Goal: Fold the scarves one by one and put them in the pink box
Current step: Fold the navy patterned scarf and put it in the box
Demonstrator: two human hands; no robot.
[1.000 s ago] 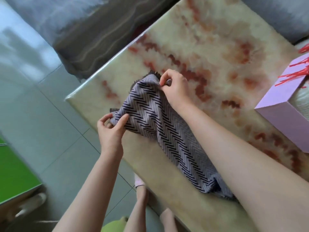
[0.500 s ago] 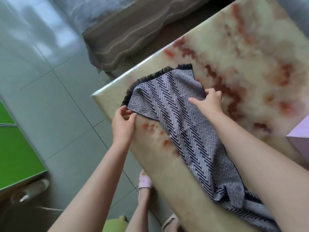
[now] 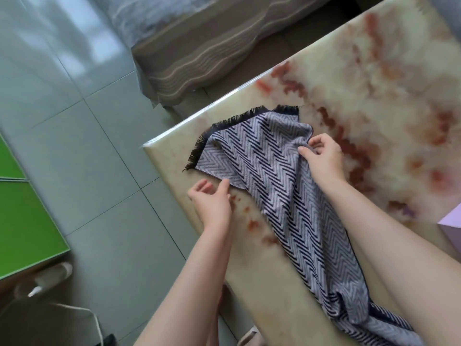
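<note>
A grey scarf with a dark zigzag pattern and a black fringe lies along the marble table, its fringed end spread near the table's corner. My right hand pinches the scarf's right edge near that end. My left hand sits at the scarf's lower left edge with its thumb touching the cloth; a firm grip cannot be made out. The scarf's other end is bunched at the bottom right. A corner of the pink box shows at the right edge.
The table's edge runs close by my left hand, with tiled floor beyond. A sofa with a striped cover stands behind the table. A green surface is at the left.
The scarf's fringed end has been laid down and spread flat near the table corner. My left hand has loosened from the edge. The view shifted, so the pink box is nearly out of frame.
</note>
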